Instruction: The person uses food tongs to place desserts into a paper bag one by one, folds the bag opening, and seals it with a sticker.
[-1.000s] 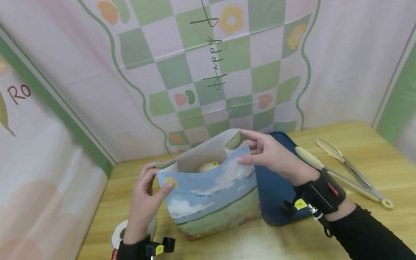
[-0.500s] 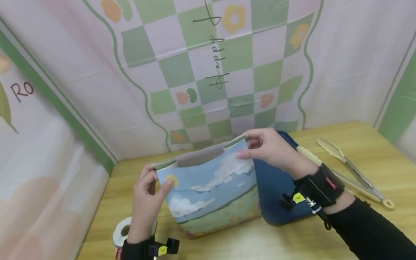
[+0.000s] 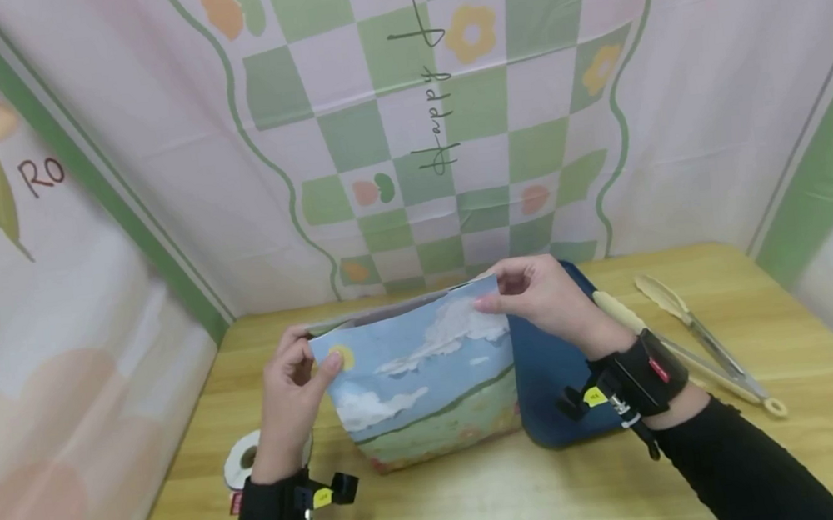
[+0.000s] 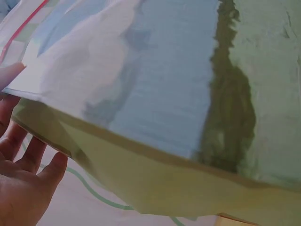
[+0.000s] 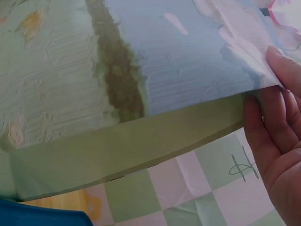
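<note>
A paper bag (image 3: 421, 385) printed with blue sky, white clouds and a green field stands on the table, its top nearly flattened to a narrow slit. At its top left corner my left hand (image 3: 290, 393) pinches the edge, thumb on the printed front and fingers behind. My right hand (image 3: 544, 302) pinches the top right corner the same way. Both wrist views show the bag's green side panel (image 4: 127, 165) folding inward between front and back, with the fingers of the right hand (image 5: 282, 117) behind the rim. The inside of the bag is hidden.
A blue tray (image 3: 560, 388) lies right of the bag, partly behind it. Tongs (image 3: 703, 341) with cream tips rest at the right. A white tape roll (image 3: 243, 461) sits behind the left wrist. A patterned cloth (image 3: 441, 124) hangs behind the wooden table (image 3: 486, 513).
The bag's mouth, open a second ago with a round pale item showing inside, has been drawn nearly closed. Its front and back edges have come together; both hands keep their corners.
</note>
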Tool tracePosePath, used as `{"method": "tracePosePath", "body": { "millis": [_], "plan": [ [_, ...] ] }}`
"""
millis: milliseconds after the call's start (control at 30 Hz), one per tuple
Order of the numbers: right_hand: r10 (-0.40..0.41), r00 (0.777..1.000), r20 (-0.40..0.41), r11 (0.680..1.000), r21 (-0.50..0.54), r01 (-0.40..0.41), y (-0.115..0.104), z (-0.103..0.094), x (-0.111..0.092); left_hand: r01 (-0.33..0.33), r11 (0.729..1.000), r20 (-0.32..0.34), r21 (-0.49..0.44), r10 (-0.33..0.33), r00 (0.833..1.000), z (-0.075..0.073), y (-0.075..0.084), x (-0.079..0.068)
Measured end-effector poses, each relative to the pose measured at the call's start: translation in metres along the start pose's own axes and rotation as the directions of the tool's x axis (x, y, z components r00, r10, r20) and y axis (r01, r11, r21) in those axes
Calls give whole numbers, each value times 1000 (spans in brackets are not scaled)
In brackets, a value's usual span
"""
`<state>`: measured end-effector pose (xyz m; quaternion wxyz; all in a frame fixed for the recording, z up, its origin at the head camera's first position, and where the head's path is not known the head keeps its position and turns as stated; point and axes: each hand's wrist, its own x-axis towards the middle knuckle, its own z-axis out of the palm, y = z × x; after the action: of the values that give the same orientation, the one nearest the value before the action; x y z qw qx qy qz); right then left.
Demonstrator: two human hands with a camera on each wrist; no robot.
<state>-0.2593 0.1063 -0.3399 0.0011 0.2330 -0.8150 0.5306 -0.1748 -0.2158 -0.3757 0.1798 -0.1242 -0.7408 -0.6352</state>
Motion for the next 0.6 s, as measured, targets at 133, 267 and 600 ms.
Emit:
{"method": "tracePosePath", "body": {
  "millis": [133, 267, 600],
  "plan": [
    [-22, 1000, 14, 1000, 7, 21, 2, 1, -1, -20, 1000, 24, 22, 19, 1000, -1, 0, 1],
    [-35, 999, 18, 999, 9, 35, 3, 3, -4, -59, 993, 96, 98, 49, 994, 0, 0, 3],
    [-86, 992, 97, 991, 113, 75, 8, 14, 2, -53, 979, 136, 197, 26, 990, 9, 3, 0]
  ]
}}
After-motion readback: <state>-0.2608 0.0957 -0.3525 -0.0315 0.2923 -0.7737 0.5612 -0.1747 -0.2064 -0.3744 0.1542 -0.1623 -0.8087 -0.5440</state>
